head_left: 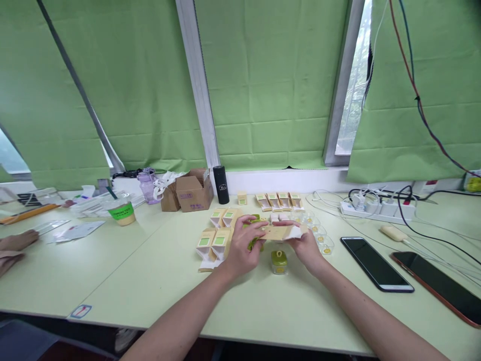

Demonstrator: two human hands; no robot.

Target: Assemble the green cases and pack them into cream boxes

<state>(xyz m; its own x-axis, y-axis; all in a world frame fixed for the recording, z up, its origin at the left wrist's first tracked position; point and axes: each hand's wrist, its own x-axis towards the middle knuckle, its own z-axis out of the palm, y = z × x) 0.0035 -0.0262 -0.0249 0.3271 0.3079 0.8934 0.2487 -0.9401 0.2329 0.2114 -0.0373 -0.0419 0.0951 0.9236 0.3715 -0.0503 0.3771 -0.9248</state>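
On the worktop (161, 286), the green-lidded jar (279, 262) stands upright nearest the wearer, and it serves as the landmark here. Its loop-topped lid faces up. Just beyond the jar and above it, both hands hold a tan carton (276, 232). The left hand (242, 245), to the left of the jar, pinches the carton's left end between thumb and fingers; the right hand (306, 248), to the right of the jar, pinches the other end beside a white flap. The carton's long axis runs left to right, across the two grips, so the jar sits nearer than the carton, below it and between the hands. Neither hand is clearly closer to the jar, and nothing shows either one touching it.

Right of the jar lie a white-edged phone (377, 264) and, farther right, a red-edged phone (438, 286). Left of the jar and slightly beyond it stand cartons with green panels (212, 243); far to its left is another person's hand (17, 243). Beyond the jar to the right are clear containers (326, 245). Farther beyond it come a row of cartons (280, 201) and a black cylinder (221, 184), with green blinds (268, 85) behind.
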